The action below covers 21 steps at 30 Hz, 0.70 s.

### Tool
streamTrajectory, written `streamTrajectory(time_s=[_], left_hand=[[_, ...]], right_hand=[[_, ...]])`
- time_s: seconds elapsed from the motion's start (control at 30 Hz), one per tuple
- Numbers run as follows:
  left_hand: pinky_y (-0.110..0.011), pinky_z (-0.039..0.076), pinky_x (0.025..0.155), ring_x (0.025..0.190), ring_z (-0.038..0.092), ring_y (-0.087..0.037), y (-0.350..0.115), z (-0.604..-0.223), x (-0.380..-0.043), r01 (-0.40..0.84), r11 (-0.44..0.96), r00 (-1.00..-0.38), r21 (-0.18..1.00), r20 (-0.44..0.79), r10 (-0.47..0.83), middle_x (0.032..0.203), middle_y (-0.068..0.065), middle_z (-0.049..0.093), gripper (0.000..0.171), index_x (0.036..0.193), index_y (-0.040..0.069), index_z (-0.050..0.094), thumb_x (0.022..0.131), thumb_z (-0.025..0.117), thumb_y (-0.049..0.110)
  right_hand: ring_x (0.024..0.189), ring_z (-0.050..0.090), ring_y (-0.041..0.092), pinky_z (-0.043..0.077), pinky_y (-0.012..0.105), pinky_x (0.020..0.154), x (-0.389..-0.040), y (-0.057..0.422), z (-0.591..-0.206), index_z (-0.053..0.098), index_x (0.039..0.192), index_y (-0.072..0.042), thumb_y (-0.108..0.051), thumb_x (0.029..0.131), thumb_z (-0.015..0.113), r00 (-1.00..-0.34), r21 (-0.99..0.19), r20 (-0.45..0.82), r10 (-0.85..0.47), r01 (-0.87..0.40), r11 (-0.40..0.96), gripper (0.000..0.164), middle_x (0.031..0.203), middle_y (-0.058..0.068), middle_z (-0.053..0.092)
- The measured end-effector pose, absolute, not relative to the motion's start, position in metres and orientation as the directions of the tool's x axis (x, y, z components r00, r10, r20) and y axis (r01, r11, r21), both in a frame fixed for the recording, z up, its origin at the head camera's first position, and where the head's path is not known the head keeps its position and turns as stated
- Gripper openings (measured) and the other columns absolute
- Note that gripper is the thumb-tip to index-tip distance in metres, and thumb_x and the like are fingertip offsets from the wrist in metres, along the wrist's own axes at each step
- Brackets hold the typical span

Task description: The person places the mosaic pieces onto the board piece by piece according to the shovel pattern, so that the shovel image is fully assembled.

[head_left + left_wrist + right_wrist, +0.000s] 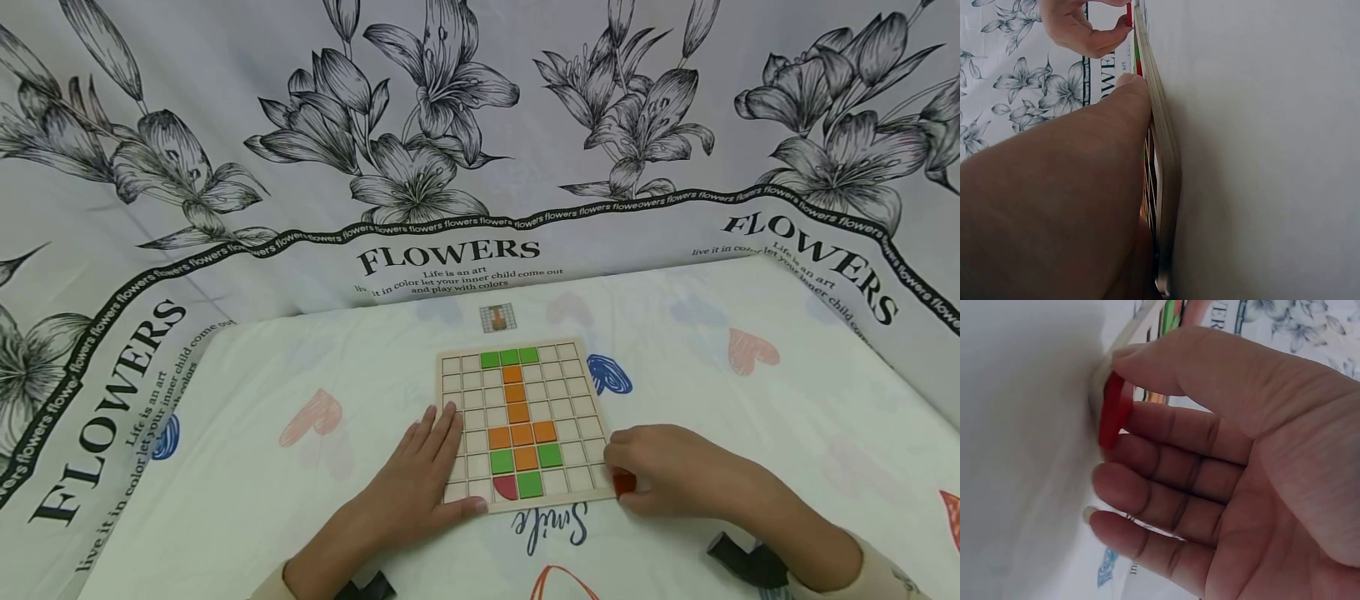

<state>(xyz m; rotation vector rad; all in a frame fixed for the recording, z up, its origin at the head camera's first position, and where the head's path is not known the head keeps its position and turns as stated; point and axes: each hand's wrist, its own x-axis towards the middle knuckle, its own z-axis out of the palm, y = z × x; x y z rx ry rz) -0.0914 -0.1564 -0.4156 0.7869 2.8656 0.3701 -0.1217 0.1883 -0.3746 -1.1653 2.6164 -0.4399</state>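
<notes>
A wooden grid board lies on the cloth, with green and orange square tiles in several of its cells. In its bottom row, a red quarter-round tile sits beside a green square tile. My left hand rests along the board's left side, fingers extended over the edge and thumb at the lower left corner. Beside the board's lower right corner, my right hand pinches a red tile between thumb and index finger. In the right wrist view the other fingers are bent loosely below it.
A small pattern card with an orange shape lies beyond the board's far edge. The white cloth carries printed hearts and lettering, and a flower-printed sheet rises behind. Dark straps show by both wrists.
</notes>
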Motion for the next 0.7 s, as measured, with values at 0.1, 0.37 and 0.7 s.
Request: streamTrajectory(time_s=[0.1,0.37,0.7], left_hand=[[-0.053,0.014,0.119,0.152,0.001,-0.036,-0.156,-0.415,-0.091,0.481,0.833,-0.852,0.274,-0.077,0.518,0.166,-0.017,0.009,0.105,0.159,-0.002,0.017,0.092,0.045,0.074],[-0.053,0.015,0.119,0.152,0.002,-0.036,-0.156,-0.415,-0.091,0.477,0.838,-0.855,0.263,-0.082,0.512,0.166,-0.017,0.01,0.105,0.159,-0.001,0.017,0.092,0.045,0.075],[-0.054,0.015,0.118,0.152,0.001,-0.036,-0.156,-0.414,-0.09,0.479,0.836,-0.853,0.268,-0.081,0.515,0.166,-0.017,0.009,0.105,0.159,-0.002,0.017,0.092,0.044,0.075]], right_hand=[[0.066,0.044,0.001,0.041,0.021,0.059,-0.121,0.187,-0.376,0.063,0.081,-0.024,-0.016,0.081,0.079,-0.634,-0.372,-0.074,-0.77,-0.699,0.611,0.018,0.074,-0.017,0.046],[0.069,0.046,0.0,0.045,0.021,0.063,-0.118,0.179,-0.379,0.068,0.085,-0.023,-0.02,0.084,0.081,-0.607,-0.376,-0.048,-0.793,-0.725,0.577,0.013,0.078,-0.02,0.049],[0.071,0.047,0.001,0.046,0.021,0.065,-0.114,0.173,-0.38,0.068,0.083,-0.021,-0.018,0.083,0.083,-0.608,-0.326,-0.011,-0.794,-0.748,0.578,0.015,0.078,-0.018,0.048]])
